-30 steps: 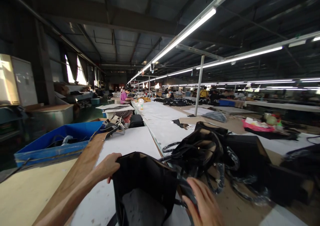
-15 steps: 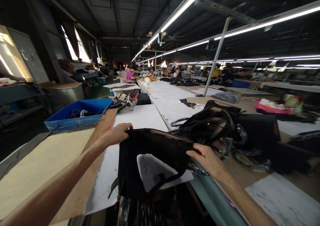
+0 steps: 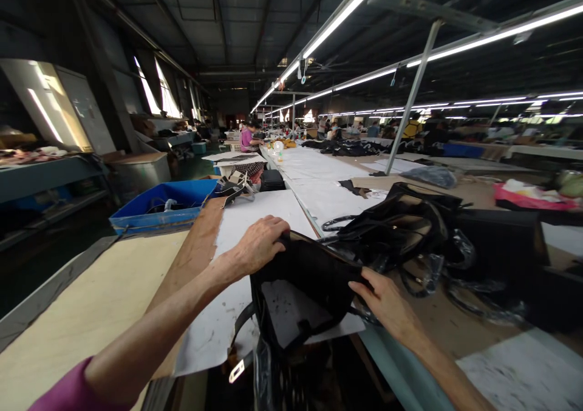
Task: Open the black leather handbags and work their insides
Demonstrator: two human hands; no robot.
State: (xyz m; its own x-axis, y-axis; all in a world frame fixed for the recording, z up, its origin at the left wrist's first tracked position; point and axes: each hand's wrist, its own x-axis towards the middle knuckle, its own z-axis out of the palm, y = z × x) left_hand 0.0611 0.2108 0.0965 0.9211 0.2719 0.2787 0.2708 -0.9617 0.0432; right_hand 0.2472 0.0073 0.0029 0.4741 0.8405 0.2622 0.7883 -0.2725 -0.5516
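A black handbag (image 3: 314,265) is held up between my two hands above the edge of the worktable. My left hand (image 3: 262,241) grips its upper left corner, fingers folded over the rim. At the upper right corner my right hand (image 3: 385,295) pinches the rim between thumb and fingers. White paper shows through a gap below the bag's body, framed by a black band. A dark strap (image 3: 241,323) hangs at the left side, with a pale metal tab (image 3: 237,371) near it. The bag's lower part is dark and hard to make out.
More black bags (image 3: 401,223) with plastic-wrapped handles lie piled to the right. A blue bin (image 3: 159,223) stands at the left beside a cream board (image 3: 104,289). White paper sheets (image 3: 209,308) cover the tabletop. A metal post (image 3: 412,98) rises beyond the pile; people work farther off.
The handbag's left side has swung right and its body has turned and narrowed. My left hand has moved right and closer to my right hand. The view has shifted slightly left.
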